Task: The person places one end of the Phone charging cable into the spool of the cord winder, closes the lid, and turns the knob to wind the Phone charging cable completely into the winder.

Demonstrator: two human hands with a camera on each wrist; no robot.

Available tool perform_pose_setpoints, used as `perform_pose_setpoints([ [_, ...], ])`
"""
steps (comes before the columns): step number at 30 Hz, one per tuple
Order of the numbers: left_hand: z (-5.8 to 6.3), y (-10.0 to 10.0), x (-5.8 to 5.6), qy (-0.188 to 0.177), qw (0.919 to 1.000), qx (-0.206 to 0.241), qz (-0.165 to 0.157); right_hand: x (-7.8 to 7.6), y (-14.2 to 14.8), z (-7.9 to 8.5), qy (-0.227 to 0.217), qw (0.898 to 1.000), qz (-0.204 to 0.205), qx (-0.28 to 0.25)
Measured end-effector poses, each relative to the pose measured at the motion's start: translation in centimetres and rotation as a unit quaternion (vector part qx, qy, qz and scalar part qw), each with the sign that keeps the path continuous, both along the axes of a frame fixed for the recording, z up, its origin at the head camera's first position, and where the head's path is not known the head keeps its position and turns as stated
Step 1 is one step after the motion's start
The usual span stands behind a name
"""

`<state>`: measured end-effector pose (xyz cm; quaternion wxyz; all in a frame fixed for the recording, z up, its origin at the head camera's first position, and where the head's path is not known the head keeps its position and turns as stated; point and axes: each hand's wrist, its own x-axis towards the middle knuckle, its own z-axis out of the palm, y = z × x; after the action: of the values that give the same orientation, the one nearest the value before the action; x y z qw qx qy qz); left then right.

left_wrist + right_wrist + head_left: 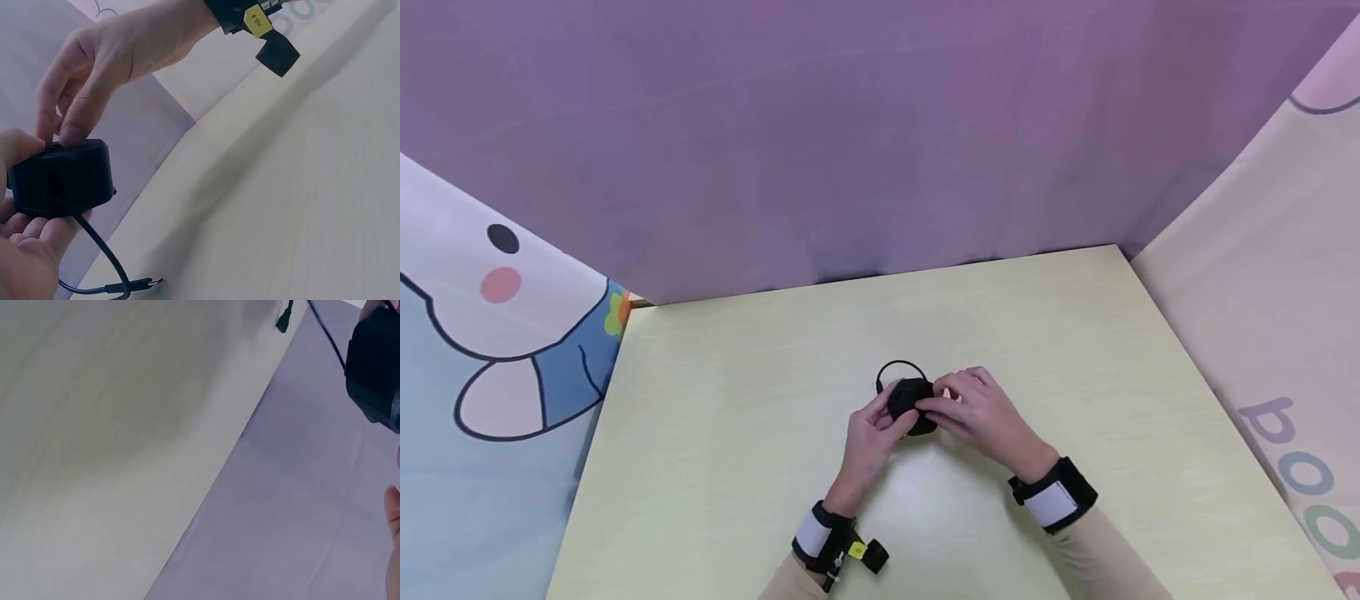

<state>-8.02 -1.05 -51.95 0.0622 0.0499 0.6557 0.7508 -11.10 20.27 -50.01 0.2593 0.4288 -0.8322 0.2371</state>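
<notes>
A black, boxy device (910,395) with a short cable is held above the table, near its middle. My left hand (867,446) grips it from the left and below, its thumb along the near side. From the right, my right hand (985,421) pinches at its upper edge with curled thumb and fingers. In the left wrist view the thin black cable (105,245) leaves the device (75,178) and loops down to a plug (149,284) with a metal tip. The right wrist view catches only part of the device (374,369) at its right edge.
The pale wooden table (737,375) lies under both hands. A purple cloth (850,150) hangs behind it, with printed cloths on the left (512,350) and the right (1247,275). Black straps (1054,495) with small attached parts go round both wrists.
</notes>
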Motion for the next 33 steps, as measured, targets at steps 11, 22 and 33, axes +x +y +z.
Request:
perform_pose_setpoints([
  [11,0.2,-0.8,-0.1,-0.001,0.9984,-0.041,-0.038,0.0,0.1,0.0,0.085,0.994,-0.009,0.062],
  [22,0.6,-1.2,0.0,0.001,0.9977,-0.044,-0.052,-0.1,-0.2,-0.4,0.146,0.987,-0.037,0.054],
  [33,0.6,-1.3,-0.1,-0.003,0.9984,-0.043,-0.037,0.1,-1.2,-0.9,0.178,0.982,-0.063,0.0],
])
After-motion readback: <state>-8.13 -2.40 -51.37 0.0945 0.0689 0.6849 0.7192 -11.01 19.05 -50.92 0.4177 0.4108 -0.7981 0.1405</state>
